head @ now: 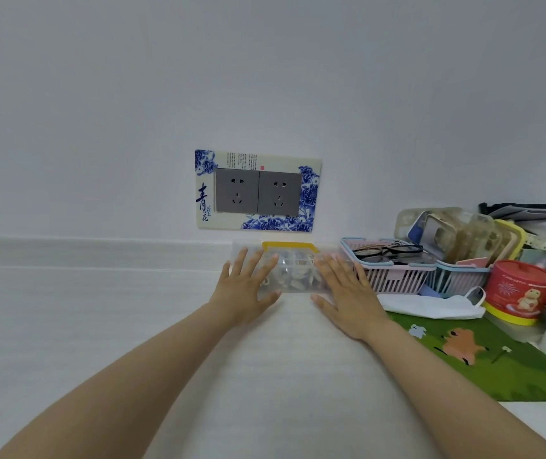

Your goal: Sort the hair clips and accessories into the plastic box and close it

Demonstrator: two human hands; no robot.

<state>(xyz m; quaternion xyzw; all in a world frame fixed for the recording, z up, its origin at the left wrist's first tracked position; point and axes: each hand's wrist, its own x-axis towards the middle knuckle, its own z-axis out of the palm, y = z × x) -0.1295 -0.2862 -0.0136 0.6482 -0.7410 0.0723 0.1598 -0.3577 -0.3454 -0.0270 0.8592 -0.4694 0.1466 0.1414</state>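
A clear plastic box (293,271) with a yellow latch (290,245) at its far edge sits on the white table against the wall. Its lid is down, and hair clips and accessories show blurred through the plastic. My left hand (243,288) lies flat with spread fingers on the box's left side. My right hand (347,293) rests the same way on its right side. Both palms face down and the thumbs point toward each other at the box's near edge.
A pink basket (394,276) holding black glasses (387,250) stands right of the box, next to a blue basket (457,279), a red tin (518,293), jars and a white face mask (430,304). A green mat (496,362) covers the right table. A double socket (258,192) is on the wall.
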